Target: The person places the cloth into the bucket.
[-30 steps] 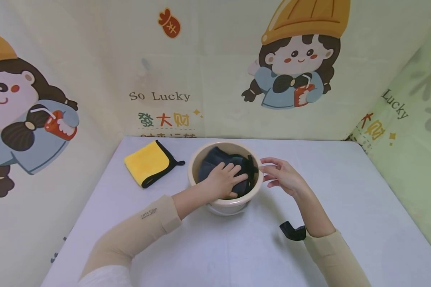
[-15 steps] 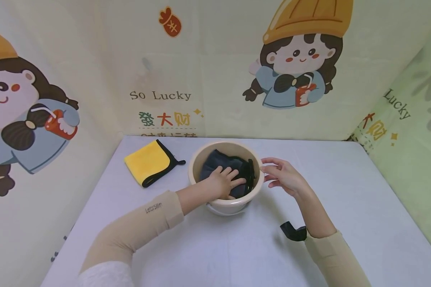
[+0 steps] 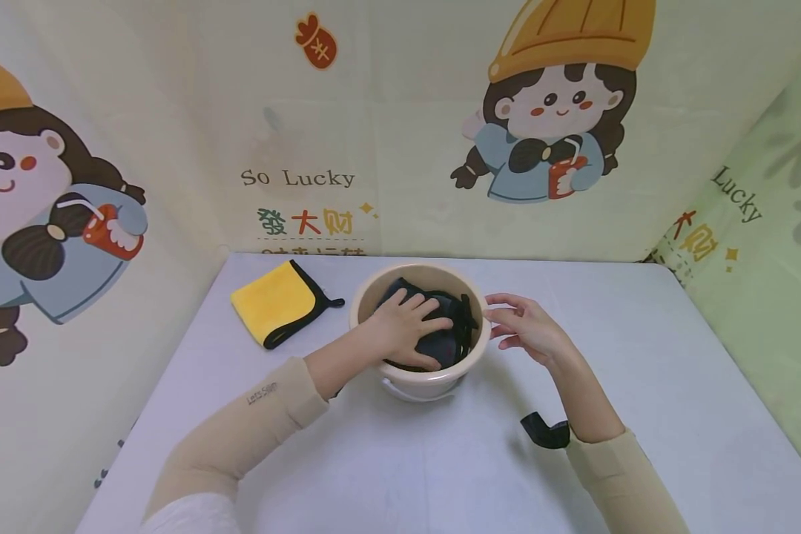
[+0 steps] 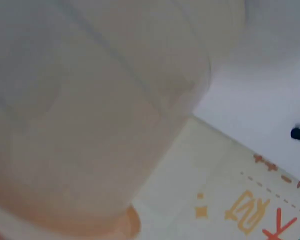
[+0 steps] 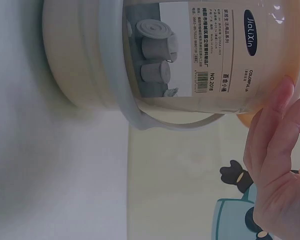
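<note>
A beige plastic bucket (image 3: 374,294) stands mid-table, with a dark grey cloth (image 3: 443,345) lying inside it. My left hand (image 3: 403,326) reaches into the bucket and presses down on the cloth with spread fingers. My right hand (image 3: 523,326) rests against the bucket's right rim, its fingers relaxed and holding nothing. In the right wrist view the bucket's labelled wall (image 5: 200,55) fills the frame, and my right hand's fingers (image 5: 277,165) lie beside it. The left wrist view is a blur of the bucket's wall (image 4: 90,115).
A folded yellow cloth with black trim (image 3: 277,300) lies on the white table (image 3: 641,348) left of the bucket. A small black object (image 3: 542,430) lies by my right forearm. Printed cartoon sheets close off the back and both sides.
My left hand shifted a little toward the far left inside the bucket, bunching the dark cloth under it. The right hand has stayed at the rim.
</note>
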Available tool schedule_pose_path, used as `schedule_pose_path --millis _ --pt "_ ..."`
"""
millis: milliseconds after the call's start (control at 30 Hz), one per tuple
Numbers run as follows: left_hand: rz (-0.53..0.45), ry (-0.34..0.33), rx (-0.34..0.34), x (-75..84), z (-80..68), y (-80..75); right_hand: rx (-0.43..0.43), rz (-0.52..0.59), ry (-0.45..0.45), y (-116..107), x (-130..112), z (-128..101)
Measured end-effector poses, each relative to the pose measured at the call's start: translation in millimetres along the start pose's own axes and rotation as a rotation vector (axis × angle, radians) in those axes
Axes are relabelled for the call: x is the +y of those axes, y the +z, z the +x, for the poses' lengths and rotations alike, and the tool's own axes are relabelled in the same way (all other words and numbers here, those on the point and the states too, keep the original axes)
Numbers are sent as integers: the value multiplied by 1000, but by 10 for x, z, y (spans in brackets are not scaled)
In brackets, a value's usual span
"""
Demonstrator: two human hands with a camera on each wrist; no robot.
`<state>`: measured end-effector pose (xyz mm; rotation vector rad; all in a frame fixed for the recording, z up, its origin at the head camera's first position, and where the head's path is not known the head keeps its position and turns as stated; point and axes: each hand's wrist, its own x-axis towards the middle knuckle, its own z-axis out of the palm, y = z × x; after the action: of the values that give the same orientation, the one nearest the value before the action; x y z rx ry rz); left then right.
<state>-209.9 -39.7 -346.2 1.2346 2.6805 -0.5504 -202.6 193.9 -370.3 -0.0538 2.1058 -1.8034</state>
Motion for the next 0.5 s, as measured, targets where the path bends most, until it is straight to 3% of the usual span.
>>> schedule_pose_path --millis 133,233,367,500 --pt "-43 -35 142 -210 -79 -48 0 -4 3 0 -1 -1" --pt "-88 -103 248 -426 -140 -41 -2 4 5 2 -3 1" --pt "-169 -267 386 -768 -218 96 -3 12 7 6 -8 3" --pt "-242 -457 494 -1074 -287 362 -2 17 11 5 -7 7"
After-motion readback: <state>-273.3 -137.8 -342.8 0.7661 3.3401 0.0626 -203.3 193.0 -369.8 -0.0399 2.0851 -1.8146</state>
